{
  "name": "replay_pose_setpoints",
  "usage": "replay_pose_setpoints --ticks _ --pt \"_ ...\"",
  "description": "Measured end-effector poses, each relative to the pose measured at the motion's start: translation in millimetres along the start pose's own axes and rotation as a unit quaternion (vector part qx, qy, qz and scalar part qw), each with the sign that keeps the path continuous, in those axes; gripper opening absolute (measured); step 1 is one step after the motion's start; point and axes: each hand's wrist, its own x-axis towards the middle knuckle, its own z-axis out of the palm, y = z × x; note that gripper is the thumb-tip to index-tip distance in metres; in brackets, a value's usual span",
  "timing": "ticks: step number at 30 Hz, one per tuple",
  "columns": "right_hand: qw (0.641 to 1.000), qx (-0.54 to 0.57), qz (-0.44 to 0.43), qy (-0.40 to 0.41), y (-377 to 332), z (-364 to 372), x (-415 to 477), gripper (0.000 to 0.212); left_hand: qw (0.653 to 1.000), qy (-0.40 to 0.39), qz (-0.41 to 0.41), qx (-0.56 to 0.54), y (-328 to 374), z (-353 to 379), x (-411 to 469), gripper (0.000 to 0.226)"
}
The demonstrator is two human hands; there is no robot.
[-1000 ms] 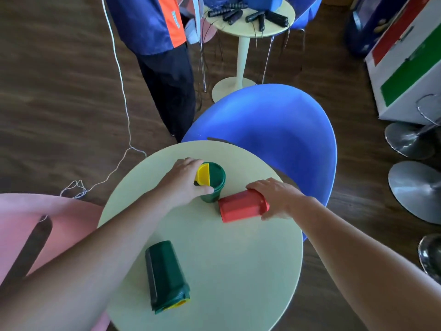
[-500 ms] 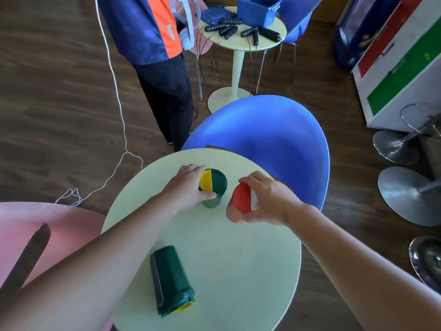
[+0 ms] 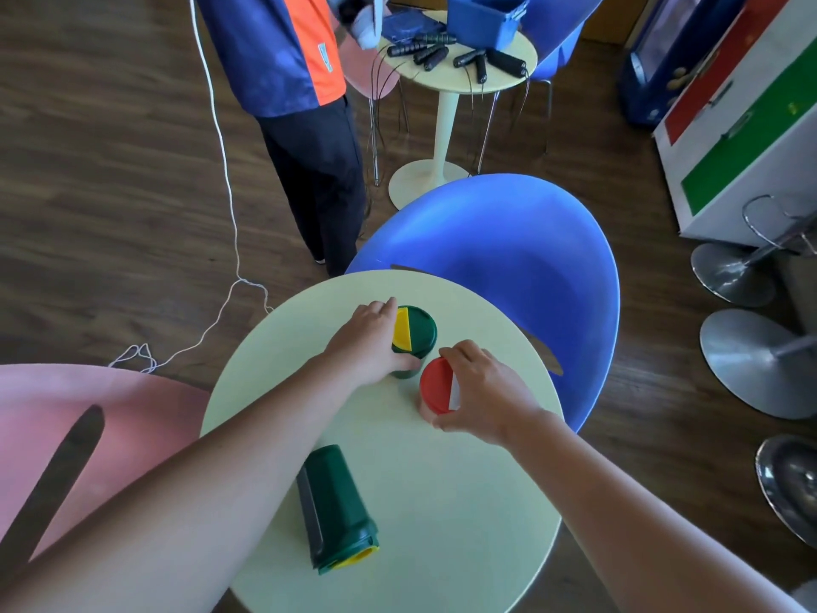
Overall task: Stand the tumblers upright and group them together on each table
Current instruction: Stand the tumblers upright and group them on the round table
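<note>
A green tumbler with a green and yellow lid point(image 3: 415, 331) stands upright near the far side of the round pale table point(image 3: 442, 502). My left hand point(image 3: 367, 342) grips its left side. Right beside it a red tumbler with a red and white lid point(image 3: 435, 384) stands upright, and my right hand point(image 3: 479, 393) holds it from the right. A second green tumbler point(image 3: 334, 508) lies on its side at the near left of the table, its yellow-rimmed mouth toward me.
A blue chair point(image 3: 508, 258) sits just beyond the table and a pink chair point(image 3: 88, 435) to its left. A person in a blue and orange top point(image 3: 283, 50) stands behind. A second round table point(image 3: 468, 77) holds black handles and a blue bin. Chrome stool bases point(image 3: 751, 360) stand at right.
My right hand has lifted the red tumbler from lying on its side to standing upright next to the green one. My left hand has stayed on the upright green tumbler.
</note>
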Motion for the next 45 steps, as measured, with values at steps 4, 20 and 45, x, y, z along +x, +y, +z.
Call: replay_pose_setpoints --ticks 4,20,45 --pt "1.0 0.008 0.006 0.001 -1.4 0.7 1.4 0.098 0.998 0.053 0.001 -0.027 -2.0 6.2 -4.2 0.1" --pt "0.999 0.019 0.016 -0.023 -2.6 -4.2 3.9 0.101 0.997 -0.023 0.039 -0.061 -36.0 5.3 -43.9 0.097" --pt "0.999 0.034 -0.019 -0.036 1.9 -7.3 -0.7 0.099 0.952 0.123 -0.243 -0.142 -41.2 111.9 -215.7 0.097"
